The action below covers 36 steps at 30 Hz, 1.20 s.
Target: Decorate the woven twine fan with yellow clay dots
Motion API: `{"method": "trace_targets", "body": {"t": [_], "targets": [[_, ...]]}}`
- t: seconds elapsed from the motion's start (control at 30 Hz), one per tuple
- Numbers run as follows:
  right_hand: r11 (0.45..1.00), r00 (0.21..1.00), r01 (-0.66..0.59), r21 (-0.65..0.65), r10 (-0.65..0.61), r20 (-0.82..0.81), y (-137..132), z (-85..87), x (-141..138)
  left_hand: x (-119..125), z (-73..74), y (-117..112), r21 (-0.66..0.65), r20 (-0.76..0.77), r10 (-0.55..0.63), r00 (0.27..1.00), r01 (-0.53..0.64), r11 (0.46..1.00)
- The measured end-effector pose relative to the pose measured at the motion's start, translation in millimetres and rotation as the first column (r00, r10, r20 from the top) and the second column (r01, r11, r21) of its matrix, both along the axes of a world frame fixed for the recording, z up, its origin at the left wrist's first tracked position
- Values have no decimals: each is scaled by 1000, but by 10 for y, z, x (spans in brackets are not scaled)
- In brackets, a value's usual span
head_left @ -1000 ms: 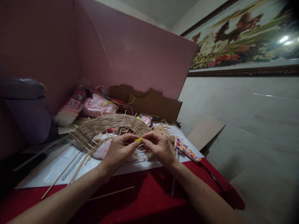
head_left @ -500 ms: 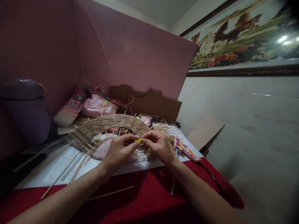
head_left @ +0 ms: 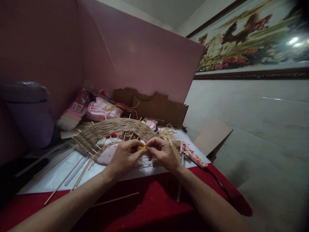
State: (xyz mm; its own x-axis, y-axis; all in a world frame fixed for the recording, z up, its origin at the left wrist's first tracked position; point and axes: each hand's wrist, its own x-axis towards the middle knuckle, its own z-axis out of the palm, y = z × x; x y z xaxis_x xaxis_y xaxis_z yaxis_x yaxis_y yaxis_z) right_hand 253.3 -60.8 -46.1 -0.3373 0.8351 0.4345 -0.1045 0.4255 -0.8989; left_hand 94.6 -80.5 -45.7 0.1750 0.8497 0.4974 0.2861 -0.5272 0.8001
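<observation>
Both hands meet above the middle of the work surface, fingertips pinched close together. Between the thumb and fingers of my left hand (head_left: pixel 126 158) is a small yellow piece (head_left: pixel 141 148), too small to tell its kind. My right hand (head_left: pixel 164 154) is closed, its fingertips pressed at the right end of the same piece. Just beyond the hands stands a curved woven twine arch (head_left: pixel 116 125) with thin wooden sticks poking out of it. A pale cloth with pink spots (head_left: pixel 108 155) shows under the arch, partly covered by my left hand.
A flower-patterned glue gun (head_left: pixel 193 154) with a black cord lies at the right. Loose sticks (head_left: pixel 80 175) lie on the white sheet (head_left: pixel 48 182) at the left. A red cloth (head_left: pixel 149 206) covers the near edge. Torn cardboard (head_left: pixel 159 108) and a purple bin (head_left: pixel 30 119) stand behind.
My left fingers have turned slightly around the yellow piece, and it shows a little lower and thicker. The right fingers have curled in more. Everything else stays in place.
</observation>
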Motion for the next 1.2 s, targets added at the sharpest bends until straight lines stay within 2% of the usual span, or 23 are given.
{"method": "trace_targets", "body": {"t": [0.2, 0.3, 0.37, 0.4, 0.5, 0.6, 0.67, 0.93, 1.07, 1.2], "targets": [[999, 999, -38, -19, 39, 35, -1, -21, -8, 2, 14, -31, 105, -120, 43, 992, -30, 994], [994, 994, 106, -11, -106, 3, 78, -38, 23, 17, 51, -74, 29, -32, -14, 999, 15, 999], [970, 968, 237, -44, -240, -74, 156, -43, 57, 26, 95, -107, -82, 76, -112, 991, 118, 990], [961, 956, 263, -83, -271, -114, 191, -43, 73, 29, 119, -118, -129, 132, -156, 979, 173, 976], [965, 955, 157, -210, -202, -218, 242, -27, 97, 25, 173, -120, -208, 279, -197, 940, 259, 943], [962, 946, 6, -273, -94, -312, 216, 7, 95, 11, 183, -84, -251, 362, -136, 922, 237, 938], [958, 942, -47, -282, -52, -332, 188, 31, 97, 3, 176, -61, -274, 380, -94, 920, 209, 939], [957, 954, -35, -289, -54, -295, 168, 59, 128, 10, 172, -58, -287, 376, -66, 924, 184, 940], [948, 952, -108, -299, 12, -306, 167, 56, 121, 17, 170, -66, -284, 374, -64, 925, 180, 942], [962, 968, -88, -260, 22, -249, 161, 53, 119, 20, 162, -58, -273, 370, -61, 927, 171, 947]]}}
